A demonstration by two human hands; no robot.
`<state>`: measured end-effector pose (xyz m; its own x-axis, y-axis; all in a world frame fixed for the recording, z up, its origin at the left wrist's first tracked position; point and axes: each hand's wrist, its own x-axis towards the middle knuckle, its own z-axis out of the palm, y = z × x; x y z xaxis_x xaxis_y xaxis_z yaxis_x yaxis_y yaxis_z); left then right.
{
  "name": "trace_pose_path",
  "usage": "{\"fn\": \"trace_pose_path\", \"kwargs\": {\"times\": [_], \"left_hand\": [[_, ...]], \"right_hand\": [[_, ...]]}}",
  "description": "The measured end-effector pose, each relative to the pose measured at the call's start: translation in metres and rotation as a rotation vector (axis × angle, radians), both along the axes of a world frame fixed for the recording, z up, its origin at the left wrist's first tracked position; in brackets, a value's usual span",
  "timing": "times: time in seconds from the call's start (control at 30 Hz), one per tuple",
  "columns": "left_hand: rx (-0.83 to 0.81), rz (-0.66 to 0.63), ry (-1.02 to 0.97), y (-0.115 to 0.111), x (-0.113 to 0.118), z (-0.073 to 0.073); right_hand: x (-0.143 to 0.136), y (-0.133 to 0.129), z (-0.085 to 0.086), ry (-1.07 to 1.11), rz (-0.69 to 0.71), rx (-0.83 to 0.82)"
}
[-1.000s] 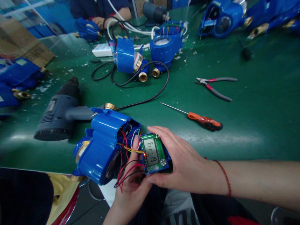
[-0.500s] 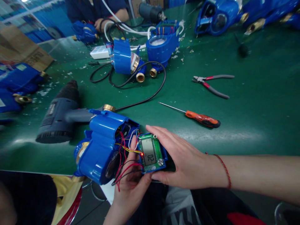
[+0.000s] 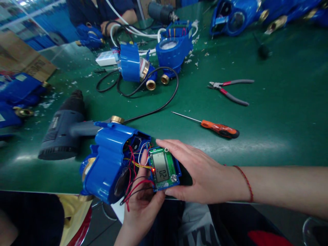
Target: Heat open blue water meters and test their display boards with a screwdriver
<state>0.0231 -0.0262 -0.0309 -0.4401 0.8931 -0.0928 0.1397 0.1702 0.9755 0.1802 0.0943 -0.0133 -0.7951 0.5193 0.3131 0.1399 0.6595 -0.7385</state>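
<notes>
Display board (image 3: 163,168): gripped at its edges by both hands, screen lit.
Right hand (image 3: 202,174): closed around it.
Left hand (image 3: 143,201): clasped underneath.
Blue housing (image 3: 110,162): joined by wires.

Both arms are showing bare, no sleeves, no gloves. Right hand (image 3: 205,177) is wearing a thin red string bracelet (image 3: 245,181) at the wrist, approx 3 o'clock of the palm. Left hand (image 3: 143,205) is wearing nothing: no rings, no watch, fingernails looking short and plain.
</notes>
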Motion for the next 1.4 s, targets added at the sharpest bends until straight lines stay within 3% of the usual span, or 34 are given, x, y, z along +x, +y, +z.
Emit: {"fn": "trace_pose_path", "kwargs": {"times": [0.27,0.5,0.8,1.03,1.2,1.4], "left_hand": [[0.01,-0.015,0.1,0.003,0.0,0.003],[0.056,-0.04,0.014,0.002,-0.003,-0.004],[0.079,-0.116,0.086,-0.001,-0.007,-0.004],[0.058,-0.07,0.045,-0.002,-0.004,-0.006],[0.084,-0.036,0.015,-0.001,-0.004,-0.008],[0.062,-0.033,-0.031,0.001,-0.003,-0.006]], "right_hand": [[-0.002,-0.001,-0.002,0.028,-0.021,-0.006],[0.002,0.001,0.001,-0.044,0.052,-0.032],[0.001,0.0,-0.002,0.03,-0.002,0.033],[-0.002,-0.004,-0.003,0.018,-0.046,0.003],[0.001,-0.002,-0.004,-0.041,0.043,-0.01],[0.002,-0.001,-0.003,-0.034,0.055,0.005]]}}
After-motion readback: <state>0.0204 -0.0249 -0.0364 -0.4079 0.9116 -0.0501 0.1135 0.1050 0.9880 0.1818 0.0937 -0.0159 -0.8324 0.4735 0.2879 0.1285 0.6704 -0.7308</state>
